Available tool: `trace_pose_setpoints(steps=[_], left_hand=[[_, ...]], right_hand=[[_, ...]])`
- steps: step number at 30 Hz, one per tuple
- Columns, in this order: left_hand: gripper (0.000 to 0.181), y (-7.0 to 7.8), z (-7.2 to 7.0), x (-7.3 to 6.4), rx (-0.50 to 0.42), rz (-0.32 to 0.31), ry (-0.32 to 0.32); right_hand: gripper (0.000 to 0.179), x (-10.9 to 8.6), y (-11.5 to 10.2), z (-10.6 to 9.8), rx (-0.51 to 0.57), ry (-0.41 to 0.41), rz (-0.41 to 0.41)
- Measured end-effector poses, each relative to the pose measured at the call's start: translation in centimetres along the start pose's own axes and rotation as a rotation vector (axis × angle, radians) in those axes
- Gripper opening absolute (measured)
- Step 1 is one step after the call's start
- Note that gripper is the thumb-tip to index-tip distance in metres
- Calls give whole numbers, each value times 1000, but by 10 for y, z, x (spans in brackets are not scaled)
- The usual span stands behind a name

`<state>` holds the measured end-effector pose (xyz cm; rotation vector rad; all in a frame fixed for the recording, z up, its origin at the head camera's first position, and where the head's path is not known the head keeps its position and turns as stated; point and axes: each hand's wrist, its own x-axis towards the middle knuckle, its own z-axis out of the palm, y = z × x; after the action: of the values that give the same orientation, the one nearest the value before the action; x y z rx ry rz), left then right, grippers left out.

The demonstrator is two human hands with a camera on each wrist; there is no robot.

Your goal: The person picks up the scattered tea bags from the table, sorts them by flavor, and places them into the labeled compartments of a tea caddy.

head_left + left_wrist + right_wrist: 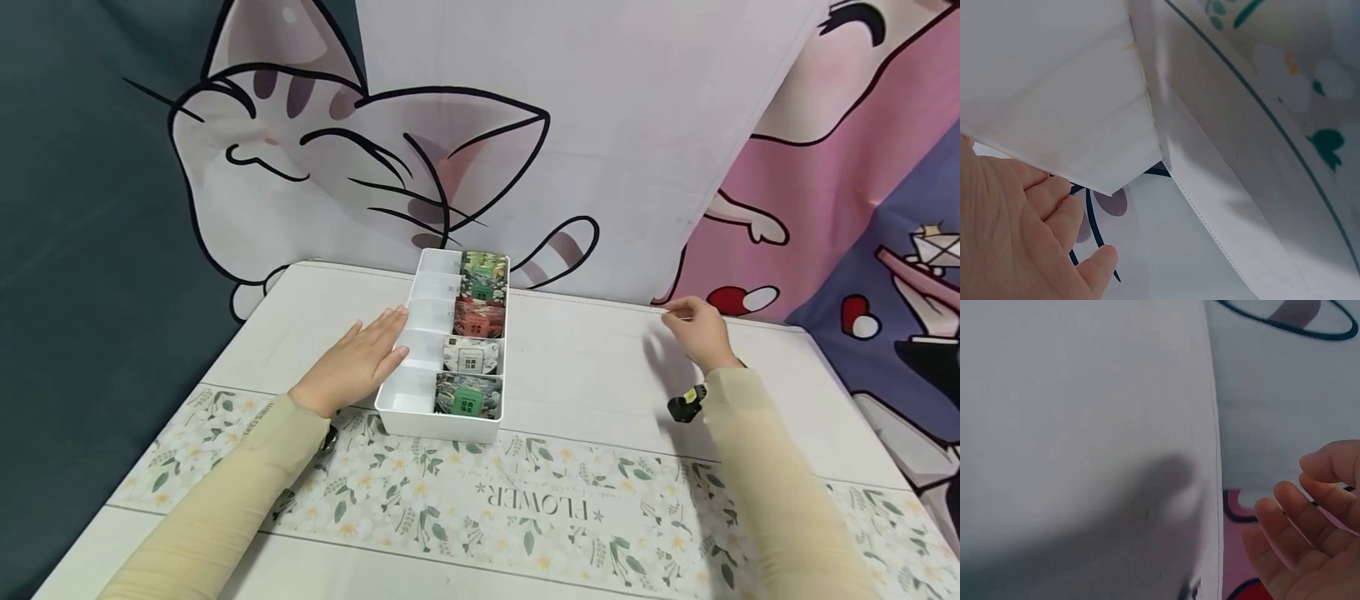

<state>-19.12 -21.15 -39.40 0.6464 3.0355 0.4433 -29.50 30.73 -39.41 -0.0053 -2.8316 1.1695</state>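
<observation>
A long white divided box (438,427) stands on the table, with a row of tea packets in its right side. From the front they run green (468,395), white (471,356), red (478,319) and green-yellow (483,271). My left hand (360,358) lies along the box's left wall, fingers straight, fingertips at the rim. In the left wrist view its fingers (1054,200) are beside the white wall (1072,125). My right hand (697,329) hovers over the table's far right part, fingers loosely bent, with nothing between them in the right wrist view.
The white table (585,358) carries a floral band (540,517) with the word FLOWER across its front. Behind the far edge hangs a cloth (637,125) with cartoon cats. A dark green cloth (82,250) hangs at the left.
</observation>
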Motion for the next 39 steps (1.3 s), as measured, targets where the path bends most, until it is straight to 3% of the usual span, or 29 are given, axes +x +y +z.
trace_pose_setpoints(steps=[12,20,25,39], left_hand=[[66,-1,2,2,-3,-2,6],[67,-1,1,2,-4,-11,-7],[67,-1,2,1,-6,-12,-6],[67,-2,1,1,-2,-15,-4]], right_hand=[[42,10,30,-31,-186,-54,-12],[47,13,52,-48,-292,-129,47],[52,13,63,-54,-350,-196,74],[54,10,81,-59,-448,-254,78]])
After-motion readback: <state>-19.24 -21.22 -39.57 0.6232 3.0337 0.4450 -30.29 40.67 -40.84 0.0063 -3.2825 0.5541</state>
